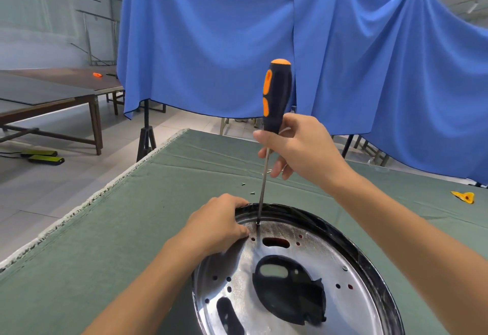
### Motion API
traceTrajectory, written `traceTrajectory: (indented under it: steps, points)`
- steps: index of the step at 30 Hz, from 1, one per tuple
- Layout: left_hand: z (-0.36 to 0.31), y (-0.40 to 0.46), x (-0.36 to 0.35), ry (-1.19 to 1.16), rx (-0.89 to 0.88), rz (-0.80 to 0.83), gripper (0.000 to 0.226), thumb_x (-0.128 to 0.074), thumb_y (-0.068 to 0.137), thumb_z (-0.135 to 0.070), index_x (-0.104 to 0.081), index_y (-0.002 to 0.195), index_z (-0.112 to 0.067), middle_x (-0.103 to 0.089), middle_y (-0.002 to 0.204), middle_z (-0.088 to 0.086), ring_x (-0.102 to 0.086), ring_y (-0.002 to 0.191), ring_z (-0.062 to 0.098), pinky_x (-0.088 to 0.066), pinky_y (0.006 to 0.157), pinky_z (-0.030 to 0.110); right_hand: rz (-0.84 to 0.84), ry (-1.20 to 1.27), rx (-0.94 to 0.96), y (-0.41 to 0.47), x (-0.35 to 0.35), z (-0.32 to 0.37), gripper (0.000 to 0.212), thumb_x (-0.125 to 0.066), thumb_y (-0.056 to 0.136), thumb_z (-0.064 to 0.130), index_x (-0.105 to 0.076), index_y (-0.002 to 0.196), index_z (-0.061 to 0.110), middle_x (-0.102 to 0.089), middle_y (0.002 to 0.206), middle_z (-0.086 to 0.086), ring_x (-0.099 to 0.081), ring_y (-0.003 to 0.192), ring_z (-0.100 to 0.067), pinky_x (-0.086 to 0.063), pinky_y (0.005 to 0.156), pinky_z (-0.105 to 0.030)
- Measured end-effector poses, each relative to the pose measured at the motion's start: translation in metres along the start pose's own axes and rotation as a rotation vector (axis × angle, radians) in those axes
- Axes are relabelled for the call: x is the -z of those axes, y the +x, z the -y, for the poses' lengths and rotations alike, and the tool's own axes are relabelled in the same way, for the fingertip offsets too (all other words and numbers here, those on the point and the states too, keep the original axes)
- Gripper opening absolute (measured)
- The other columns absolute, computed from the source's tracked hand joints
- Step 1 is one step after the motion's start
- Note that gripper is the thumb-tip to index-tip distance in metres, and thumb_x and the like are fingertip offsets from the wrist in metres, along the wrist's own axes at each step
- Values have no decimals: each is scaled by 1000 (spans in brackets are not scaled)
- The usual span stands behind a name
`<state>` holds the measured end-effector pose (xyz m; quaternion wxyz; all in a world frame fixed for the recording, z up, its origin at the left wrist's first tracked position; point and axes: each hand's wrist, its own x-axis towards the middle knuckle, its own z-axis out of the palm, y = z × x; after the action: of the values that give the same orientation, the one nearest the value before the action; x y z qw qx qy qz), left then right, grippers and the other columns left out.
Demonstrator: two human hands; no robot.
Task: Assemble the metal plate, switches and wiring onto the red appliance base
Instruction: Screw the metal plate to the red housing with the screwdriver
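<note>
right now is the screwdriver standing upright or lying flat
Upright. The screwdriver stands nearly vertical, handle up, tip down on the metal plate near its far rim; the right hand grips it.

Blue cloth (290, 44) hangs in folds across the back of the room, partly carried on a dark stand (146, 133). The floor (39, 184) is pale tile. At left stands a long wooden table (52, 91) before a grey wall (39, 12). A green cloth (105, 229) covers the near table.
</note>
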<state>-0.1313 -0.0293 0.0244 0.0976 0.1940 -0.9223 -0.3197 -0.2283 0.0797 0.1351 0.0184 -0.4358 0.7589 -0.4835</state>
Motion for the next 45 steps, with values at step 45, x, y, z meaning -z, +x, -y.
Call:
traceTrajectory:
  steps: [45]
  points:
    - [-36, 5, -10, 610, -257, -72, 19, -57, 89, -31, -69, 95, -18, -66, 98, 6, -60, 94, 33, -44, 70, 33, -564, 629, 177, -49, 25, -25, 30, -59, 78, 13, -58, 50, 23, -67, 58, -1, -46, 30, -20, -33, 35, -18]
